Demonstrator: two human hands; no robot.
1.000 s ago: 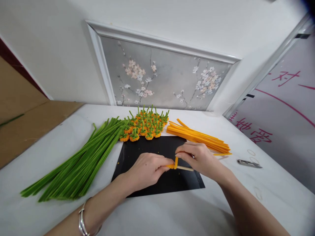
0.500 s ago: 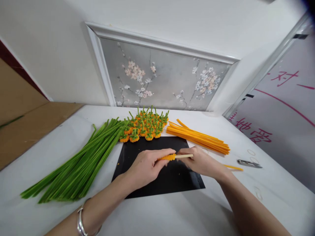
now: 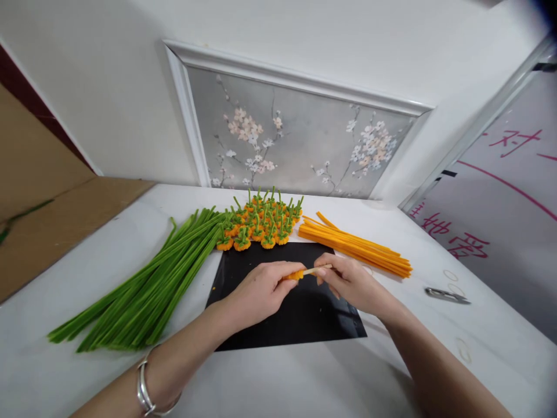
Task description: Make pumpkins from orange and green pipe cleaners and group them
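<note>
Stick [image 3: 311, 270] between both hands [image 3: 259, 293] [image 3: 354, 285]

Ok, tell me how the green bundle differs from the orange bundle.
The green bundle looks longer and bulkier; the orange bundle looks shorter and slimmer. In the picture, the green bundle slants down to the left, the orange bundle down to the right. Both are thin strips lying together on the white tabletop.

I hold a fuzzy orange chenille coil [image 3: 296, 274] around a slim pale wooden stick [image 3: 310, 270], its bare end pointing right.
</note>
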